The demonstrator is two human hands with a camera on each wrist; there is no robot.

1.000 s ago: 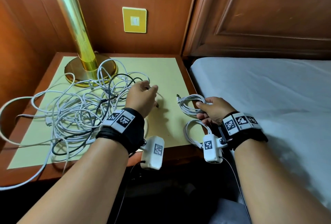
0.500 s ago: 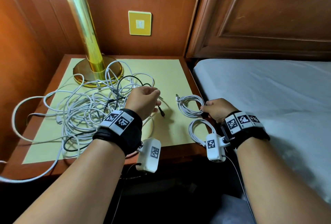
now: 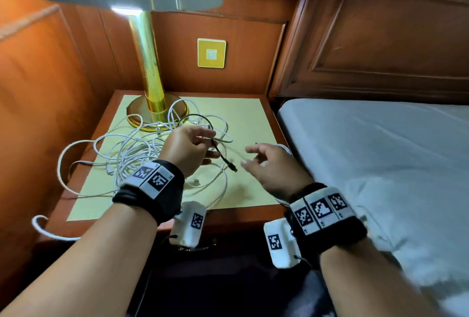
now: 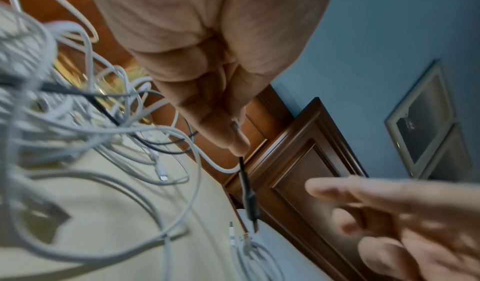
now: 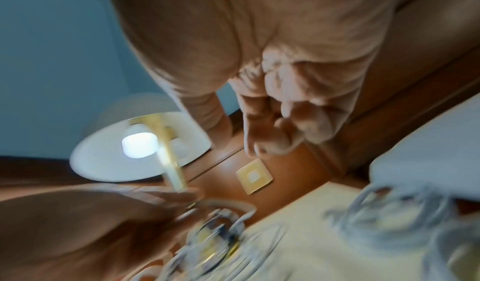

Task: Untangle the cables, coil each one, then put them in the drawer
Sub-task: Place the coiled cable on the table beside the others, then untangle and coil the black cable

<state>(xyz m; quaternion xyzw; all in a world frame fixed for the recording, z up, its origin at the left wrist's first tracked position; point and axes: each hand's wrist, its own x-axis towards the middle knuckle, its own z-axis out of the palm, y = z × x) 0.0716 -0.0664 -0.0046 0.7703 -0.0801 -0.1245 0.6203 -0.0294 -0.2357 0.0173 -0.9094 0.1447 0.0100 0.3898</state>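
A tangle of white cables (image 3: 132, 154) lies on the nightstand top (image 3: 248, 118), spreading from the lamp base to the left edge. My left hand (image 3: 212, 144) is raised over it and pinches a black cable (image 3: 223, 156) near its end, so the plug hangs down to the right. The left wrist view shows the same pinch on the black cable (image 4: 245, 182). My right hand (image 3: 250, 156) hovers just right of the plug, fingers spread, holding nothing. Small white coiled cables (image 3: 285, 148) lie behind it by the nightstand's right edge, mostly hidden; they are also in the left wrist view (image 4: 249, 248).
A brass lamp (image 3: 149, 83) with a white shade stands at the back left of the nightstand. A bed with a white sheet (image 3: 380, 159) adjoins the right side. Wood panelling with a yellow switch plate (image 3: 211, 52) closes off the back. One white cable loop (image 3: 40, 225) hangs over the front left edge.
My right hand has let go of the white coil and lifted, open, towards the left hand. My left hand has raised the black cable's end out of the tangle.
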